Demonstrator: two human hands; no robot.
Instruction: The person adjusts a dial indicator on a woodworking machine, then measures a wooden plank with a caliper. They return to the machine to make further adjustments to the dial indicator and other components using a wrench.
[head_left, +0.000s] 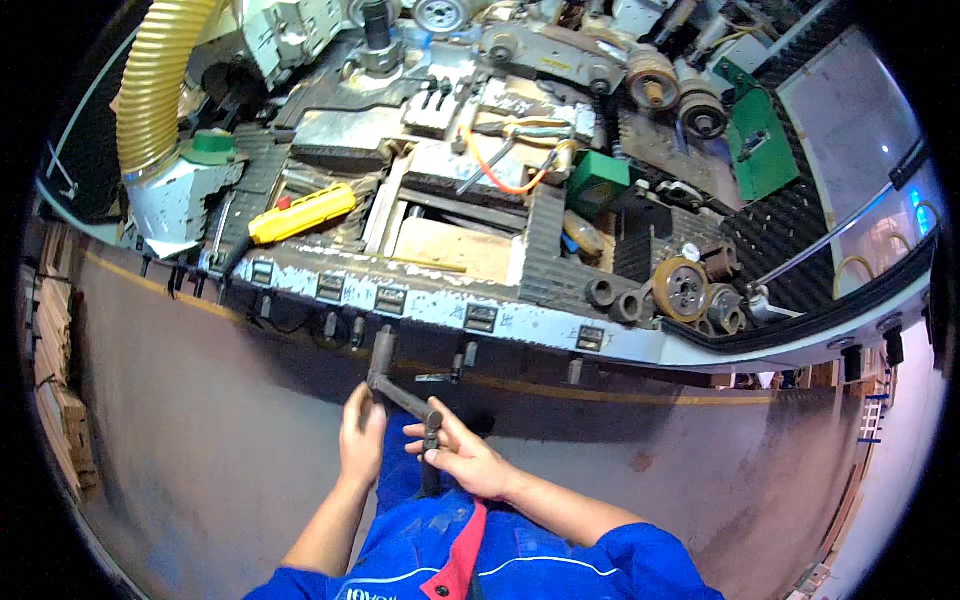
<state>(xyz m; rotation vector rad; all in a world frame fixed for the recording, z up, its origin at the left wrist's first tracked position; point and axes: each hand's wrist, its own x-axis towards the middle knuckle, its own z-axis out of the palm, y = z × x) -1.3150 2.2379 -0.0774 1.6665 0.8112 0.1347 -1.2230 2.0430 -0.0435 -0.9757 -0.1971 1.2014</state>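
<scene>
Closest to your body, a red strip [465, 548] is hanging down the front of your blue jacket [420, 540], so it is worth tucking away while the handle is swinging near it. Your right hand [468, 458] is wrapping its fingers and thumb around the grip of the crank [405, 398], which is sitting in front of you, just below the machine's pale front rail [540, 322]. Your left hand [362, 435] is hovering with bent fingers by the crank's elbow; the blur is hiding whether they are touching it. Working this well is calling for a steady right-hand pull, the tubular end staying in line, and left fingertips staying out of the pinch at the elbow.

For room, the brown floor [250, 420] is leaving you open space on both sides. Just right of the crank, a small cross-handled stud [455, 372] is sticking out under the rail, so knuckles are risking a knock there on a wide swing. Beyond the rail's hard edge, a yellow pendant control [305, 213] is lying left of the board-floored recess [450, 248], and pliers [525, 130] are resting farther back.
</scene>
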